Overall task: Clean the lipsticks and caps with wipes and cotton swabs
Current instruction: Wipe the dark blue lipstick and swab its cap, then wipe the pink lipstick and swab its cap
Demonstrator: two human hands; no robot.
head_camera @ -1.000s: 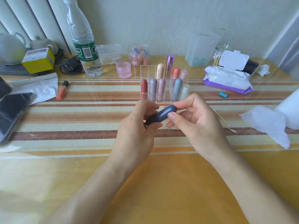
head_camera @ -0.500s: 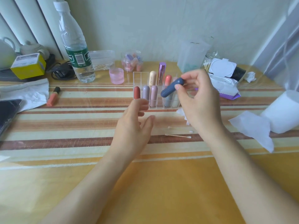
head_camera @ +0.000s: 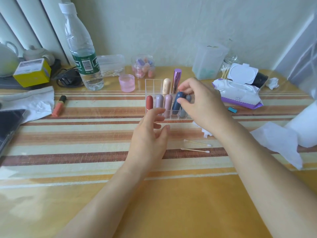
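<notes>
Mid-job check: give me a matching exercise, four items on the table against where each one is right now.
1 navy lipstick
2 red lipstick
3 orange tube
4 cotton swabs

A beside the crumpled tissue
B pinched by the right hand
C lying in front of the rack
D front row, rack's left end

Pairs: 1-B, 2-D, 3-A, 4-C

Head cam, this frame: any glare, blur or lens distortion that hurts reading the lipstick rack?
Head view: wide-angle bowing tilts the water bottle and curves the stripes on the table; pale sheen near-left on it; shadows soft; the dark blue lipstick in the right hand shows clearly, little blur.
</notes>
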